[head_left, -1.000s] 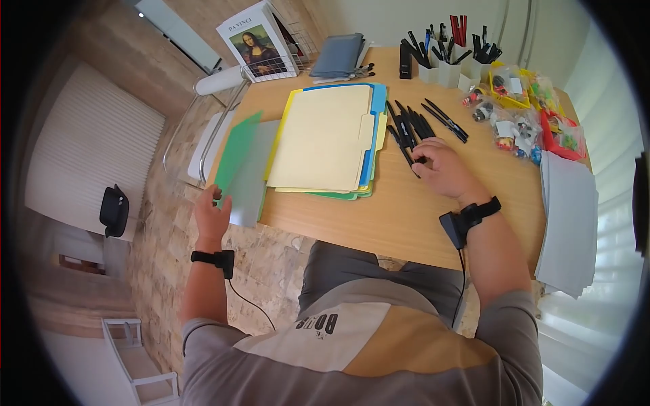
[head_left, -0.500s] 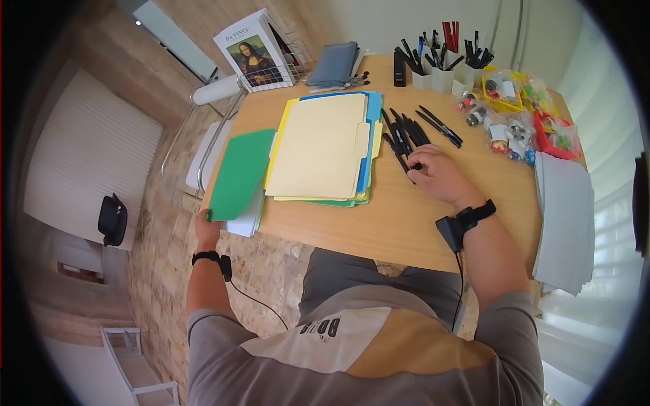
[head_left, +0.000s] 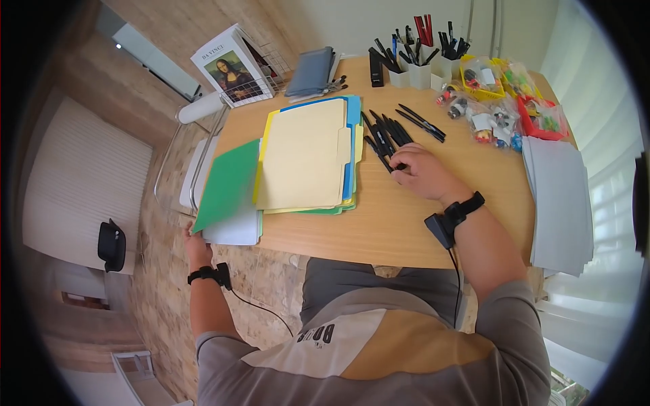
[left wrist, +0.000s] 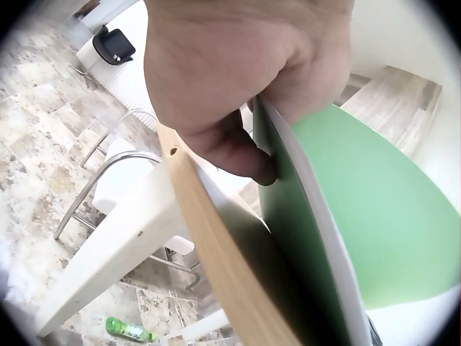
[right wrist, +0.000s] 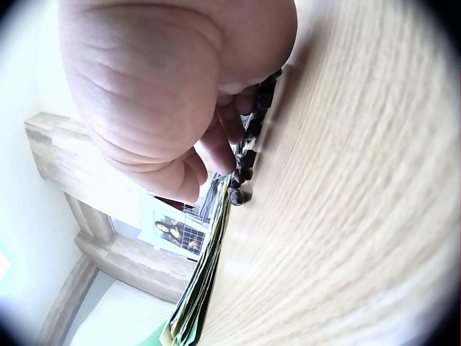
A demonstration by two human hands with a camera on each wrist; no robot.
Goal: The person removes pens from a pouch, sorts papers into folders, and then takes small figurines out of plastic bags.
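Note:
At the table's left front corner my left hand (head_left: 198, 249) grips the edge of a green folder (head_left: 227, 179) with white paper sheets (head_left: 233, 235). In the left wrist view, fingers of the left hand (left wrist: 245, 79) curl round the edge of the folder (left wrist: 374, 202), close beside the tabletop's wooden edge. My right hand (head_left: 426, 177) rests on the near ends of several black pens (head_left: 380, 139), fingers loosely bent. From the right wrist, those pens (right wrist: 248, 155) lie under its fingertips, with the thumb apart. Between the hands lies a stack of cream, yellow, blue and green folders (head_left: 301, 159).
Pen holders (head_left: 420, 74) and a black stapler (head_left: 376, 69) stand at the back. Bagged small items in yellow and red baskets (head_left: 542, 128) sit at the back right, with grey-white sheets (head_left: 555, 203) along the right edge. A book (head_left: 230, 71) leans in a wire rack at back left.
My left hand has taken hold of the green folder's near corner and drawn it toward the front left. The cover swung as it moved. My right hand stays on the pens.

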